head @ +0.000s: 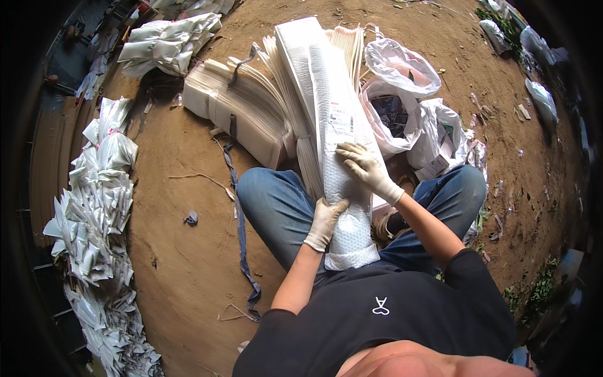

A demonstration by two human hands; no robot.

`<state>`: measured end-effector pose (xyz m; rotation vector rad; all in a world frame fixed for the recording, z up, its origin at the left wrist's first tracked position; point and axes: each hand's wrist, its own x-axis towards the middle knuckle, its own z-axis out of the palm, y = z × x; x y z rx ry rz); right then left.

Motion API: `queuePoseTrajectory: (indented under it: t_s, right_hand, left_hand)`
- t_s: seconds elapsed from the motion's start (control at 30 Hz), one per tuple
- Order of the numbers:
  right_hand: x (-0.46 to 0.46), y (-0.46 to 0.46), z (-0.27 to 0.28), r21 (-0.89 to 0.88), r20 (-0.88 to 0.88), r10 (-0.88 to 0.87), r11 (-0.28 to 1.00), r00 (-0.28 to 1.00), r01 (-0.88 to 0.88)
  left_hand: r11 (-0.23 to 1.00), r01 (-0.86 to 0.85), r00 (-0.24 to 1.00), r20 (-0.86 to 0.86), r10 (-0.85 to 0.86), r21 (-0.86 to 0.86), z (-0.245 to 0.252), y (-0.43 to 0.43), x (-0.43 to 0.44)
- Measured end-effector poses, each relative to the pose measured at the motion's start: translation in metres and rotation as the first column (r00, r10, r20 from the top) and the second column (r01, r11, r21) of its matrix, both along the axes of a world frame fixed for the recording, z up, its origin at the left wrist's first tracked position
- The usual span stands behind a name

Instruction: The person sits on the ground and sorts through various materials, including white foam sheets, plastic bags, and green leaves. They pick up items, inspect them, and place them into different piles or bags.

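A long white bubble-wrap sleeve [351,226] lies lengthwise before me, its near end folded over close to my lap. It bears a printed label [341,118] higher up. My left hand [328,219], in a white work glove, grips the left edge of the sleeve with the thumb on top. My gloved right hand [365,167] rests flat across the upper surface, fingers extended, below the label. Under and beside the sleeve are stacks of flat foam pouches [238,110], some standing on edge and fanned out. What is inside the sleeve is hidden.
White plastic bags [400,61] stand right of the stacks; another open bag [388,118] holds dark packets. A dark cloth strip [242,249] lies on the dirt floor [188,264]. Piles of folded white sheeting [101,202] run along the left, with a tied bundle [169,45] at the back.
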<state>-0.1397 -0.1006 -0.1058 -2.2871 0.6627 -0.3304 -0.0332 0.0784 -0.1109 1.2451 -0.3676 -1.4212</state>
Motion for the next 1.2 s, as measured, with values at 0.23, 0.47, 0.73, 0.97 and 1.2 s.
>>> queuePoseTrajectory:
  t_s: [0.23,0.47,0.73,0.97,1.2]
  right_hand:
    - [0.044,-0.084,0.022,0.92,0.13,-0.558,0.375,0.819,0.109]
    - [0.155,0.02,0.119,0.669,0.409,-0.18,0.726,0.894,-0.16]
    - [0.068,0.034,0.125,0.326,0.297,-0.021,0.942,0.955,-0.081]
    - [-0.065,0.022,0.067,0.496,0.083,-0.287,0.843,0.954,0.21]
    - [-0.15,0.032,0.035,0.614,0.0,-0.462,0.7,0.887,0.365]
  left_hand:
    - [0.989,0.036,0.983,0.186,-0.008,-0.147,0.065,0.003,-0.007]
    - [0.871,-0.436,0.887,0.054,0.458,-0.227,0.104,0.09,0.004]
    - [0.614,-0.79,0.613,0.032,0.789,-0.01,-0.001,0.163,0.146]
    - [0.51,-0.522,0.853,0.402,0.334,0.684,-0.229,0.256,0.201]
    - [0.338,-0.616,0.772,0.631,0.077,0.711,-0.278,0.253,0.161]
